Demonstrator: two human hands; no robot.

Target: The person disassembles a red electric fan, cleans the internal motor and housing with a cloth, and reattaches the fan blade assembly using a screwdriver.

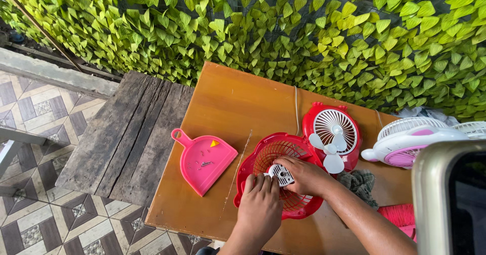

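Left hand [259,204] lay nearest, fingers flat and together on the red fan grille [283,204], tips toward the white hub [280,174]. Right hand [304,176] pinched that hub from its right. Beyond stood the red fan body [349,133].

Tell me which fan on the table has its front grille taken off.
The red fan beside the hands: its white blades are bare. The white and pink fan to the right has its grille on.

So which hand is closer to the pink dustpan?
The left hand. It rests on the near rim of the red fan grille, just right of the pink dustpan. The right hand sits farther right, on the grille's white center.
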